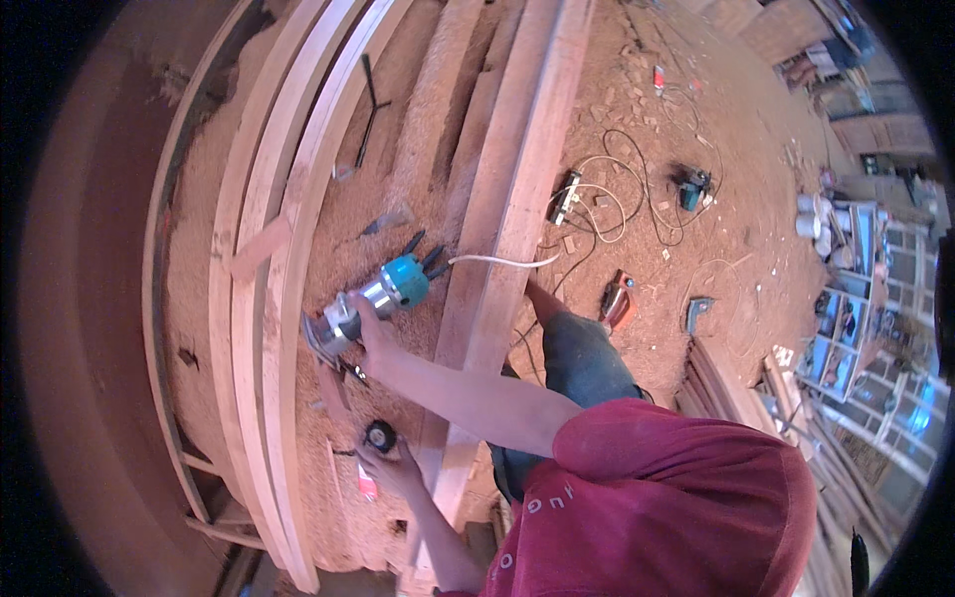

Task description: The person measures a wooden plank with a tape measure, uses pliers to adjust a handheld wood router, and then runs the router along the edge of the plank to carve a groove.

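A teal and silver trim router (383, 296) lies tilted over the sawdust, its clear-edged base toward the pale timbers. My right hand (368, 333) is wrapped round its silver lower body. From its teal end a white cord (507, 261) runs across the thick beam. Below it in the picture, my left hand (396, 468) has its fingers round a small black round object (379, 436) with a paler centre. I cannot make out its kind. A red and white packet (367, 486) lies beside my left hand.
Long curved-looking timbers (274, 298) run along the left, with a short wood piece (261, 249) across them. The thick beam (507, 209) lies alongside my legs. Beyond are a power strip (566, 197), a green power tool (692, 189), an orange hand plane (618, 301) and stacked boards (721, 383).
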{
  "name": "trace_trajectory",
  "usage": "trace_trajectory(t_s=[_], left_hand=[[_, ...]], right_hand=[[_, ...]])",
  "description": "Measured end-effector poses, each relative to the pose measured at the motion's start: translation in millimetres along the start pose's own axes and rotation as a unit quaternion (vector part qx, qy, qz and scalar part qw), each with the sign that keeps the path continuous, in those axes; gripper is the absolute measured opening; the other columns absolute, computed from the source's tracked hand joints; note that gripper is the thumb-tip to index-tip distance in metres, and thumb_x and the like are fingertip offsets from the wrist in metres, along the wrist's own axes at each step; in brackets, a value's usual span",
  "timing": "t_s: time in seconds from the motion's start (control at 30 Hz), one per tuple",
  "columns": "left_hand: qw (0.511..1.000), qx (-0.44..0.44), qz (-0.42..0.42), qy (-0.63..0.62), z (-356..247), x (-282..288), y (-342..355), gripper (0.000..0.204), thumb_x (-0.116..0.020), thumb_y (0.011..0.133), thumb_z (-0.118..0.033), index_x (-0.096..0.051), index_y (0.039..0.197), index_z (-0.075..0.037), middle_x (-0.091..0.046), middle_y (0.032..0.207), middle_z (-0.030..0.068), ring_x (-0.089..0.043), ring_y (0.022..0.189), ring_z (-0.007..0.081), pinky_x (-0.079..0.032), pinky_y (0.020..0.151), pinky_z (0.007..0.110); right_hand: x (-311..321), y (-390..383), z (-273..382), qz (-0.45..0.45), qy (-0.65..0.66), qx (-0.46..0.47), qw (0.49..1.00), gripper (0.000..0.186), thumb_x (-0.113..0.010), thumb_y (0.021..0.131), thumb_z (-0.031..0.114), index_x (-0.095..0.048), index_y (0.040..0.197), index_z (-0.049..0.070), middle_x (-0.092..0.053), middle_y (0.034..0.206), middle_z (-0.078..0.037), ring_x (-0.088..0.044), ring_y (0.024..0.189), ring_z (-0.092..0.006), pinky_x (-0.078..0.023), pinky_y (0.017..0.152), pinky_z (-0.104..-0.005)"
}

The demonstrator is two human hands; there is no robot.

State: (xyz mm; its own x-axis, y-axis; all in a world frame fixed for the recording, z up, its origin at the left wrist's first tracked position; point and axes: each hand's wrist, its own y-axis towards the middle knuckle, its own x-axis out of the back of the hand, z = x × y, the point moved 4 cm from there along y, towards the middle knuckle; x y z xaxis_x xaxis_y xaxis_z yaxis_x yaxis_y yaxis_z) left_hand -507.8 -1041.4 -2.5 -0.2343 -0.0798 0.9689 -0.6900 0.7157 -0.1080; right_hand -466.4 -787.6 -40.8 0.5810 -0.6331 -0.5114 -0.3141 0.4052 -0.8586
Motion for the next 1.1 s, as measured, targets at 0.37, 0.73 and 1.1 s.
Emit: trace_trajectory(t_s=[0.37, 0.73, 1.1], left_hand=[[0.971, -0.160, 0.160, -0.074, -62.8, -0.7, -102.9, 0.094, -0.073, 0.080, -0.058, -0.038, 0.143, 0.002, -0.043, 0.141, 0.0278, -0.039, 0.132, 0.0465, -0.029, 0.110, 0.057], [0.915, -0.249, -0.007, -0.317, -176.9, 52.2, 28.7, 0.070, -0.052, 0.099, -0.049, -0.041, 0.143, 0.004, -0.045, 0.140, 0.0283, -0.043, 0.131, 0.0450, -0.029, 0.113, 0.054], [0.481, -0.676, 0.106, -0.548, -501.6, 206.8, -11.0, 0.062, -0.083, 0.075, -0.038, -0.066, 0.127, -0.008, -0.059, 0.132, 0.0202, -0.061, 0.117, 0.0391, -0.052, 0.097, 0.046]], right_hand=[[-48.9, -208.8, 189.1, 0.231, 0.113, 0.211, 0.943, 0.075, -0.068, 0.082, 0.068, -0.052, 0.131, 0.013, -0.063, 0.117, -0.008, -0.063, 0.107, -0.0248, -0.051, 0.097, -0.0440], [91.8, -337.4, 360.3, 0.063, 0.089, 0.749, 0.654, 0.084, -0.072, 0.077, 0.067, -0.054, 0.130, 0.004, -0.062, 0.123, -0.013, -0.062, 0.113, -0.0278, -0.053, 0.098, -0.0450], [95.4, -325.7, 340.0, -0.089, -0.223, 0.859, 0.452, 0.071, -0.087, 0.072, 0.032, -0.055, 0.127, 0.001, -0.065, 0.115, -0.010, -0.065, 0.105, -0.0235, -0.054, 0.095, -0.0377]])
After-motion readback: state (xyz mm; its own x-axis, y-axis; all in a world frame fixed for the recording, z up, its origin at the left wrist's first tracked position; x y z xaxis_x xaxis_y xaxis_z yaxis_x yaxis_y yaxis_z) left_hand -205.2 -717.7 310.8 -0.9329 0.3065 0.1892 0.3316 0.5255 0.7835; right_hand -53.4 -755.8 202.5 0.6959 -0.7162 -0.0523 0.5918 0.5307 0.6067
